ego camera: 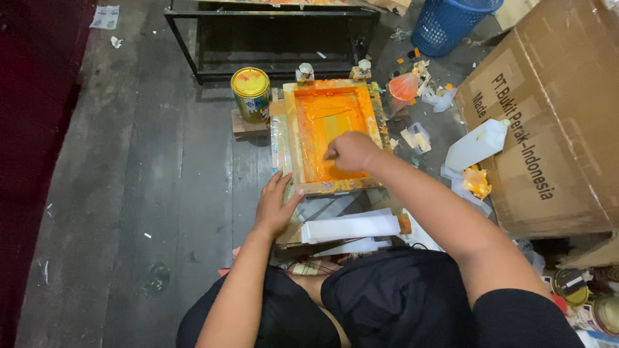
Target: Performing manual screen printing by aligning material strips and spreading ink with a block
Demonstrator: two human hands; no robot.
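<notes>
A wooden-framed printing screen flooded with orange ink (330,106) lies flat on the dark plank floor (161,193) directly in front of the seated person's knees. The right hand (351,151) is curled into a closed fist inside the frame, low on the inked mesh near its front edge; whatever it grips is hidden by the fingers, so I cannot tell what it holds. The left hand (276,205) is spread open, palm down, pressing on the frame's near left corner, the thumb lying along the front rail. Just behind the frame's left side stands a yellow-lidded round metal can (251,95) on a small wooden block. White paper strips (351,227) lie between the frame and the person's lap. To the right sit a white plastic jug (476,145) and a large brown cardboard box (554,116), with a blue plastic mesh basket (448,24) farther back.
</notes>
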